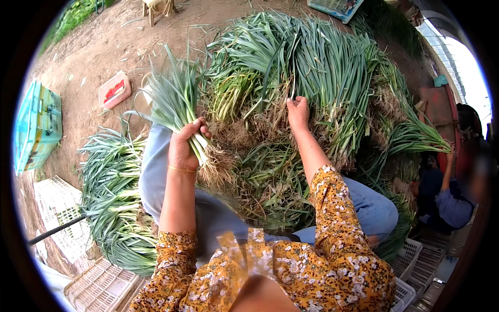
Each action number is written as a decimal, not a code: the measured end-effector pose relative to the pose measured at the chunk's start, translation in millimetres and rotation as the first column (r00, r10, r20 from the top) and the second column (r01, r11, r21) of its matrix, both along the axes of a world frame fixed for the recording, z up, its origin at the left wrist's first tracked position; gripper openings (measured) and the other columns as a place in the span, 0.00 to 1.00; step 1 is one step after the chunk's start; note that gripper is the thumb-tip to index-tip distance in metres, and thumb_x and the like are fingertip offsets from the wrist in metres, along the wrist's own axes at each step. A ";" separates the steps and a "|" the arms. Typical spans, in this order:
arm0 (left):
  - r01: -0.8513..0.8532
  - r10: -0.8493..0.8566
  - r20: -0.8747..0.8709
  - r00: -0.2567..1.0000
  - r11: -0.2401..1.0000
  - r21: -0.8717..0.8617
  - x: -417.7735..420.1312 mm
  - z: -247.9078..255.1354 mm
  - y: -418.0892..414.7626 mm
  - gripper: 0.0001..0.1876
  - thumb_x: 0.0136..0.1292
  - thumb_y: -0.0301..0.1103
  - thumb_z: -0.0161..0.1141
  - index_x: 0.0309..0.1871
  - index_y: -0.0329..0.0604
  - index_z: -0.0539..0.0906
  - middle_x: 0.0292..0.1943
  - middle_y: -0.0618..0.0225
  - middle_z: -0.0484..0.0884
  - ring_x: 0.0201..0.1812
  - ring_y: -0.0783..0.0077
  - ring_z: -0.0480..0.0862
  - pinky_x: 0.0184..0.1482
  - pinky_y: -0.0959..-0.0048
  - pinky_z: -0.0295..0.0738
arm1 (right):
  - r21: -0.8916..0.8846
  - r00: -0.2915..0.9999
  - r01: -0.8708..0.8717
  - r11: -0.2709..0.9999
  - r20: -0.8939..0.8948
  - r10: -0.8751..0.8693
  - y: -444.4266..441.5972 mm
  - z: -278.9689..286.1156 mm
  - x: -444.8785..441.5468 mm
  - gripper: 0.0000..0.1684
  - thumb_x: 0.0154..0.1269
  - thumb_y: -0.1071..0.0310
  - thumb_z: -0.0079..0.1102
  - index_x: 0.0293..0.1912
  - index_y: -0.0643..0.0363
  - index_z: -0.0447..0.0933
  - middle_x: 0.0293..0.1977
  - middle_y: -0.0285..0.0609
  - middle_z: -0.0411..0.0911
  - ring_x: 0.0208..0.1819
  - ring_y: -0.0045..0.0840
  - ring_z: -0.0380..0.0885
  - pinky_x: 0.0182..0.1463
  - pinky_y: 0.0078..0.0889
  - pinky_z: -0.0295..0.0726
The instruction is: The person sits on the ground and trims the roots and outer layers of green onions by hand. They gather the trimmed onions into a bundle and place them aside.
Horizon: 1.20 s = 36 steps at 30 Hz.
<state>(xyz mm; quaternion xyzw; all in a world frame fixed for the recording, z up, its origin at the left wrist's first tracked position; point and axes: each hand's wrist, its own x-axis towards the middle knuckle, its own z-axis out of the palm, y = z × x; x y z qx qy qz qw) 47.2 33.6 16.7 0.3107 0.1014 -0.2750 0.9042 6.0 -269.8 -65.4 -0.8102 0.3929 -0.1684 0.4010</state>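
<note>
My left hand (187,142) is closed around a bunch of leeks (177,97), held above my bent knee. Their leaves point up and away, and tangled brown roots hang at the near end. My right hand (299,113) pinches a slim pale stalk (293,89) between thumb and fingers, at the root side of a large leek pile (327,58). The leaves in that pile fan away from me, with roots towards me. Between my legs lies a heap of stripped leaves and trimmings (273,187). Beside my left leg, more leeks (121,199) are stacked in a row.
A pink plastic box (124,95) with red items sits on the bare soil (89,50). Turquoise crates (41,126) stand far left; white crates (99,280) lie near left, with others (407,255) at right. A co-worker (454,204) at right holds a leek bunch (421,134).
</note>
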 end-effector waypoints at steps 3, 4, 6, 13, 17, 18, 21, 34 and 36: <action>0.034 -0.037 0.028 0.999 0.996 0.086 2.0 -9.1 -18.0 0.11 0.57 0.23 0.58 0.44 0.36 0.73 0.30 0.63 0.78 0.26 0.75 0.75 0.30 0.74 0.74 | 0.209 0.999 0.048 0.977 -0.024 -0.044 -54.7 -29.2 19.8 0.16 0.63 0.62 0.56 0.41 0.67 0.75 0.32 0.45 0.77 0.34 0.29 0.75 0.40 0.35 0.72; 0.009 -0.011 0.011 1.000 0.991 0.136 1.3 -3.7 -15.2 0.10 0.57 0.25 0.59 0.41 0.37 0.73 0.27 0.66 0.76 0.24 0.76 0.74 0.26 0.74 0.72 | 0.344 0.992 0.047 0.938 0.093 -0.084 -28.4 5.8 22.1 0.15 0.62 0.63 0.57 0.36 0.68 0.76 0.26 0.42 0.75 0.30 0.28 0.74 0.37 0.35 0.71; 0.003 -0.009 0.032 0.999 0.984 0.177 2.8 -3.3 -12.3 0.09 0.57 0.26 0.60 0.40 0.38 0.73 0.25 0.68 0.75 0.22 0.77 0.73 0.25 0.75 0.71 | 0.434 0.981 -0.006 0.901 0.176 -0.078 -19.9 14.5 18.8 0.09 0.62 0.68 0.57 0.35 0.64 0.75 0.28 0.40 0.76 0.28 0.23 0.75 0.33 0.28 0.74; 0.009 -0.017 0.031 0.999 0.966 0.257 -3.5 0.6 -14.8 0.08 0.57 0.26 0.60 0.38 0.40 0.73 0.24 0.70 0.73 0.20 0.77 0.73 0.22 0.77 0.70 | 0.663 0.929 -0.190 0.725 0.360 -0.086 50.4 13.9 -75.3 0.06 0.62 0.71 0.58 0.38 0.61 0.73 0.28 0.34 0.77 0.28 0.16 0.76 0.31 0.16 0.74; -0.003 -0.023 0.088 0.996 0.958 0.285 -7.6 3.0 -12.3 0.08 0.57 0.25 0.60 0.37 0.39 0.73 0.25 0.68 0.74 0.20 0.76 0.73 0.22 0.76 0.71 | 0.610 0.944 -0.321 0.724 0.267 0.193 76.5 -8.8 -130.3 0.08 0.60 0.73 0.59 0.40 0.63 0.74 0.31 0.35 0.78 0.31 0.14 0.76 0.36 0.17 0.74; -0.003 -0.026 0.090 0.996 0.951 0.308 -6.7 3.6 -10.1 0.08 0.57 0.25 0.60 0.37 0.39 0.73 0.25 0.68 0.74 0.20 0.75 0.73 0.23 0.76 0.71 | 0.618 0.935 -0.350 0.704 0.272 0.227 85.0 -9.6 -138.8 0.07 0.60 0.73 0.59 0.39 0.63 0.74 0.31 0.35 0.78 0.31 0.14 0.76 0.36 0.17 0.74; -0.056 0.029 0.094 0.995 0.953 0.298 -4.5 2.0 -9.8 0.08 0.53 0.21 0.62 0.35 0.35 0.75 0.22 0.66 0.76 0.18 0.74 0.76 0.13 0.74 0.73 | 0.706 0.925 -0.377 0.600 0.323 0.201 107.1 -3.7 -150.8 0.06 0.60 0.74 0.59 0.37 0.62 0.73 0.30 0.35 0.78 0.31 0.14 0.75 0.36 0.17 0.73; 0.252 -0.375 0.177 0.910 0.840 0.481 -43.4 -17.0 -35.1 0.17 0.45 0.13 0.64 0.39 0.37 0.74 0.26 0.68 0.78 0.23 0.75 0.78 0.26 0.75 0.76 | 0.533 0.851 -0.524 0.664 0.304 0.427 158.3 35.9 -147.2 0.05 0.57 0.76 0.59 0.34 0.64 0.73 0.28 0.32 0.77 0.30 0.13 0.74 0.35 0.18 0.74; 0.236 -0.374 0.189 0.908 0.830 0.505 -44.5 -13.2 -33.3 0.13 0.46 0.15 0.63 0.35 0.37 0.75 0.24 0.69 0.77 0.22 0.75 0.78 0.25 0.76 0.75 | 0.453 0.832 -0.552 0.700 0.243 0.499 156.2 35.7 -147.8 0.06 0.57 0.74 0.60 0.34 0.64 0.73 0.28 0.32 0.77 0.30 0.14 0.74 0.35 0.19 0.74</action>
